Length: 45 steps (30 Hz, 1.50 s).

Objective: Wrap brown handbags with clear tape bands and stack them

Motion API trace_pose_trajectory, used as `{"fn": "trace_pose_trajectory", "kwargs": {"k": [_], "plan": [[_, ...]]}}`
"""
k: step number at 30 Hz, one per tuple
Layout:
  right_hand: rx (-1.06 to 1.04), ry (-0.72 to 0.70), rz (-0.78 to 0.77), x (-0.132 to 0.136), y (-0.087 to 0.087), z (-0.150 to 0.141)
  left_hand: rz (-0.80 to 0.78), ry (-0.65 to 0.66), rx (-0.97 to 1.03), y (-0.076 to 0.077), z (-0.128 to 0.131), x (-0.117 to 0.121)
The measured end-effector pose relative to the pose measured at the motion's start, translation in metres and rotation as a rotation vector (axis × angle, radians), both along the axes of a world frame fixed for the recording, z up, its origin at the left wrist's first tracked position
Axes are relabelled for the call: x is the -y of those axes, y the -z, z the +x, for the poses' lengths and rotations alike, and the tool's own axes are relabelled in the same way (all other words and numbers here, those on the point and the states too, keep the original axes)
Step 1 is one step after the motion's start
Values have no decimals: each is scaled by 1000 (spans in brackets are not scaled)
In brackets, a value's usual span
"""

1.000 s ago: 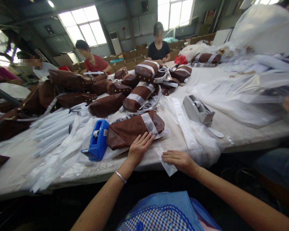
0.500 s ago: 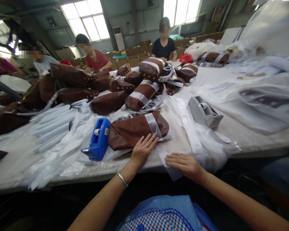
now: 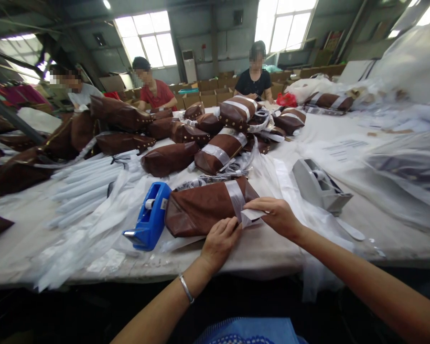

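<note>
In front of me a brown handbag [image 3: 200, 205] lies on its side, with a pale translucent wrap band [image 3: 235, 193] around its right part. My left hand [image 3: 220, 239] is at the bag's lower front edge, fingers drawn together and curled against it by the band. A thin white sheet [image 3: 252, 216] is pinched in my right hand [image 3: 279, 217], lifted beside the bag's right end. What lies under my left fingertips is hidden. Touching the bag's left end is a blue tape dispenser [image 3: 150, 215].
A grey tape dispenser [image 3: 320, 186] stands to the right by clear plastic film [image 3: 412, 167]. More brown handbags [image 3: 170, 157] pile up behind, and white padded rolls [image 3: 89, 179] lie left. Across the table are several co-workers, one in a red top [image 3: 157, 95].
My right hand has lifted the white sheet from the table edge up to the bag's right end. My left hand has slid from the bag's face to its lower edge, fingers curling.
</note>
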State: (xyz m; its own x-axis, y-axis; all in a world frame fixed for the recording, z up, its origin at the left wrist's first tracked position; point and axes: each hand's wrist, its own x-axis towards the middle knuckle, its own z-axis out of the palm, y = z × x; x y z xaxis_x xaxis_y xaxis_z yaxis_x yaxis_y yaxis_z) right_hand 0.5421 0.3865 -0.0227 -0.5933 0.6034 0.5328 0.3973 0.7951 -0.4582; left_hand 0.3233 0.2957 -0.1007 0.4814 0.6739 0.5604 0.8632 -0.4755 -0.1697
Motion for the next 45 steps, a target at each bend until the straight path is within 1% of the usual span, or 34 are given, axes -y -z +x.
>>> {"fn": "trace_pose_trajectory", "kwargs": {"k": [2, 4, 7, 11, 13, 16, 20, 22, 25, 28, 32, 35, 38, 40, 41, 43, 45], "plan": [[-6, 11, -77, -10, 1, -5, 12, 20, 40, -1, -1, -1], [-28, 6, -91, -19, 1, -11, 11, 35, 66, -2, -2, -2], [-30, -13, -25, -30, 2, -19, 8, 44, 83, -3, -2, -2], [-2, -6, 98, -43, 9, -27, 4, 45, 96, -3, -2, -1], [-16, -9, 106, -48, 13, -30, 11, 49, 89, -2, -3, -1], [-64, -34, 37, -52, 19, -33, 35, 61, 79, -2, -4, -2], [-91, 44, -56, -56, 25, -36, 56, 80, 76, -4, -4, -4], [-85, 77, -75, -58, 27, -37, 48, 77, 56, -6, -3, -4], [-83, 85, -86, -58, 27, -38, 30, 79, 6, -13, -2, -3], [-78, 91, -81, -57, 26, -38, -3, 27, -69, -21, 3, -3], [-35, 113, -68, -57, 26, -38, -57, -125, -152, -33, 15, -5], [-30, 173, -67, -60, 26, -43, -103, -201, -152, -39, 21, -6], [-67, 259, -67, -62, 22, -45, -195, -249, -100, -44, 22, -4], [-76, 307, -9, -62, 16, -34, -252, -270, -59, -46, 21, -3], [-73, 329, 41, -62, 13, -22, -272, -276, -43, -46, 21, -3], [-56, 389, 146, -61, 7, 16, -296, -276, -23, -45, 20, -2], [-45, 521, 210, -61, 2, 68, -302, -263, -4, -42, 18, -3]]}}
